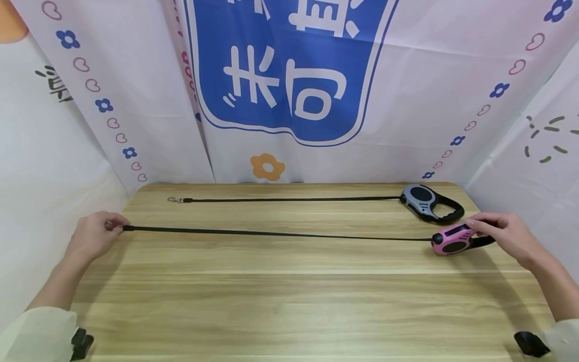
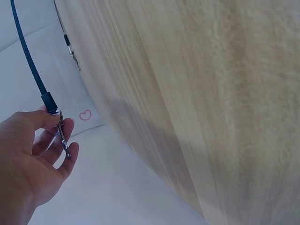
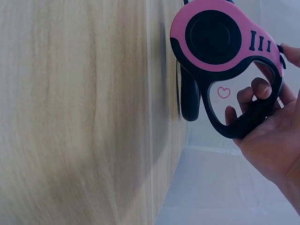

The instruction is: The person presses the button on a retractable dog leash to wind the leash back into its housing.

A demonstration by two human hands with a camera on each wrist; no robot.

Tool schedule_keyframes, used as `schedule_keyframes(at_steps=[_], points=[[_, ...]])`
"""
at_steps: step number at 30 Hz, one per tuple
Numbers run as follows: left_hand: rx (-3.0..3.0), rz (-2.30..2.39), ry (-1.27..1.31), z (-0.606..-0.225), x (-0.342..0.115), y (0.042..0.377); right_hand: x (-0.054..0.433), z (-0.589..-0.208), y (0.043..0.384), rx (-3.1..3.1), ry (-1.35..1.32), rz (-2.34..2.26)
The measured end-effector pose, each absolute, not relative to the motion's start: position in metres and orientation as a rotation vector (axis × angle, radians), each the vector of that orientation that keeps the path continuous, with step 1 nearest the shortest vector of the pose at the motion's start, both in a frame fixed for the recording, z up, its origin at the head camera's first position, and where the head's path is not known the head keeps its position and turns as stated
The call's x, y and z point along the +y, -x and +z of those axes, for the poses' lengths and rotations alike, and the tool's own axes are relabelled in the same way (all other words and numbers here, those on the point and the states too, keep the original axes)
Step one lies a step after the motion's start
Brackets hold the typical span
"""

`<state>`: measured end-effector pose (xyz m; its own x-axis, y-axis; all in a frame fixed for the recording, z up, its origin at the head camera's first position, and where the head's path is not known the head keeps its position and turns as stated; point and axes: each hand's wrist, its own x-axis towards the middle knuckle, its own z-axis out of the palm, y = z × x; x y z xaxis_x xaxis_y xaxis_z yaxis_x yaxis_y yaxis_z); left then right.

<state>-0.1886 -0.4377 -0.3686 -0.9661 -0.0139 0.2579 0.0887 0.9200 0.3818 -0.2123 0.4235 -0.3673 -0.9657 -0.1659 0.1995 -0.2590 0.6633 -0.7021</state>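
Note:
A pink and black retractable dog leash (image 1: 454, 240) is held at the right by my right hand (image 1: 508, 235); in the right wrist view its fingers curl through the black handle (image 3: 255, 119) and the thumb lies by the top. The black strap (image 1: 271, 234) runs out straight across the table to the left. There my left hand (image 1: 94, 234) pinches the metal clip (image 2: 62, 133) at the strap's end between thumb and fingers. Behind it lies a grey-blue and black retractable leash (image 1: 420, 196), its strap (image 1: 289, 199) stretched out on the table to a metal clip (image 1: 174, 200).
The wooden table (image 1: 280, 311) has rounded far corners. White printed cloth (image 1: 154, 100) with a blue sign hangs behind the far edge, and more white cloth stands at both sides. A black device (image 1: 531, 344) sits at each sleeve cuff.

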Motion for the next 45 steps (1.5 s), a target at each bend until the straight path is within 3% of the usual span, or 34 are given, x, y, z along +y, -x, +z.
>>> schedule_keyframes(at_steps=[21,45], points=[[-2.814,-0.598,0.081,-0.372,-0.438,0.186,0.419,-0.364,0.213,-2.688,-0.298,1.355],[-2.690,-0.553,0.182,-0.375,-0.442,0.180,0.411,-0.360,0.216,-2.325,-0.232,1.909]])
